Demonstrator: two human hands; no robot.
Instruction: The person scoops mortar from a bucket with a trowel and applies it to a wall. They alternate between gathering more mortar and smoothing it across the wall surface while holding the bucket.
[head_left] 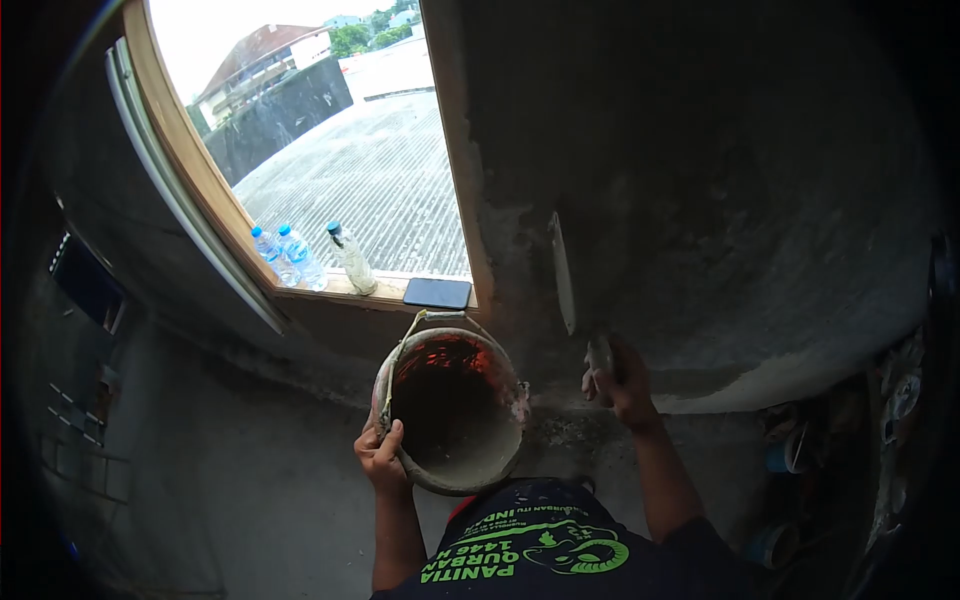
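A round bucket (pixel 460 410), crusted with grey matter and reddish inside its upper wall, hangs in front of my body below the window. My left hand (pixel 383 455) grips its left rim, thumb on the edge, beside the raised handle (pixel 445 316). To the right, my right hand (pixel 618 385) is closed round the dark grip of a trowel. The trowel's long pale blade (pixel 563 275) points up near the grey wall (pixel 700 200). The bucket's inside is dark, with a greyish surface low down.
On the wooden window sill (pixel 390 300) stand two blue-capped bottles (pixel 303 258), a dark-capped bottle (pixel 352 260) and a phone (pixel 437 293). Buckets (pixel 790 450) and other items sit in shadow at the right. A dark opening is at the left.
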